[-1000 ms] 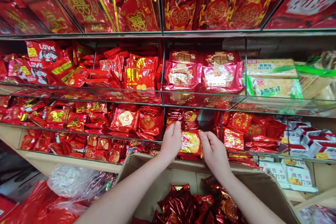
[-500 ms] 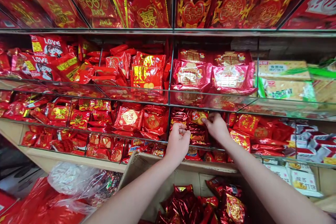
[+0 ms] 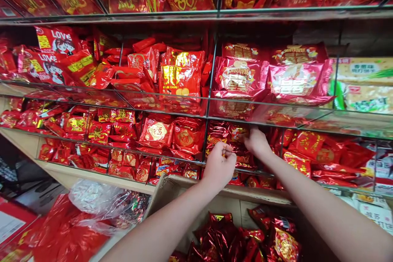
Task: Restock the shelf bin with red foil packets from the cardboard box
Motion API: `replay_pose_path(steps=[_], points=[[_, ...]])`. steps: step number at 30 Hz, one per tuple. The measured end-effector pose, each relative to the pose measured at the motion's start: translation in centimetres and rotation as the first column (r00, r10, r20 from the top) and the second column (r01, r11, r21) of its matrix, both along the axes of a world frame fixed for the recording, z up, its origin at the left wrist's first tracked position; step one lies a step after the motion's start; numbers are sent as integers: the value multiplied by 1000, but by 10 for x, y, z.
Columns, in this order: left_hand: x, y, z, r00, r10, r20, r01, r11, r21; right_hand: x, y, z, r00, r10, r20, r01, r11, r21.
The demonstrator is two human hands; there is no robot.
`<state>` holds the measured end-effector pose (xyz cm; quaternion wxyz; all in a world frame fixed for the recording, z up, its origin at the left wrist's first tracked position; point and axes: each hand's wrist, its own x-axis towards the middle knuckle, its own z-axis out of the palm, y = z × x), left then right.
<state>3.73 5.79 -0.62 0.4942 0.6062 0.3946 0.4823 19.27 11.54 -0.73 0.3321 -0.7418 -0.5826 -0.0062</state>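
In the head view, my left hand (image 3: 219,168) is at the front of a lower shelf compartment, its fingers curled together. What they hold, if anything, I cannot make out. Deeper in the same compartment, my right hand (image 3: 258,144) grips the edge of a red-and-gold snack packet (image 3: 238,134) that lies on a stack. Its fingertips are partly hidden. Beside my left hand stand more shiny dark red packets (image 3: 217,134). Below both forearms is an open cardboard box (image 3: 190,192) with several dark red foil packets (image 3: 225,237) inside.
A glass ledge (image 3: 239,108) runs just above my hands, with pink packets (image 3: 238,75) behind it. Dividers part the shelf into compartments of red packets (image 3: 156,132). At lower left lie a red plastic bag (image 3: 70,229) and a clear plastic bag (image 3: 95,198).
The view has shifted, so the shelf sits a little higher and further right. My right hand has gone slightly deeper into the compartment at the packet. The left hand stays curled in front.
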Motion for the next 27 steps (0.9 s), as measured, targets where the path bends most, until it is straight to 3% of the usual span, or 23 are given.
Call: replay_pose_path(steps=[5, 11, 14, 17, 19, 21, 23, 24, 25, 27], points=[[0, 0, -1, 999, -27, -27, 27, 1000, -3, -4, -6, -3, 984, 75, 161, -65, 996, -66], [0, 1, -2, 1000, -16, -17, 15, 1000, -12, -5, -6, -11, 996, 79, 35, -78, 997, -21], [0, 3, -2, 1000, -20, -15, 20, 1000, 3, -2, -9, -3, 997, 45, 65, -46, 999, 14], [0, 3, -2, 1000, -19, 0, 19, 1000, 13, -3, -34, 11, 990, 76, 122, -92, 988, 127], [0, 3, -2, 1000, -24, -4, 24, 1000, 8, -6, -68, 18, 963, 216, 159, -250, 938, 238], [1, 2, -2, 999, -35, -12, 35, 999, 6, -10, -109, 18, 896, 388, 218, -437, 859, 268], [3, 2, -3, 998, -52, -19, 52, 998, 20, -12, -147, 6, 714, 655, 248, -690, 718, 93], [3, 2, -3, 998, -62, -21, 63, 998, 32, -11, -162, -4, 648, 728, 223, -741, 671, -38], [4, 2, -4, 997, -74, -26, 75, 996, 44, -10, -173, -16, 612, 768, 190, -753, 639, -155], [5, 1, -4, 994, -98, -51, 101, 993, 55, -5, -185, -41, 618, 778, 114, -719, 617, -320]])
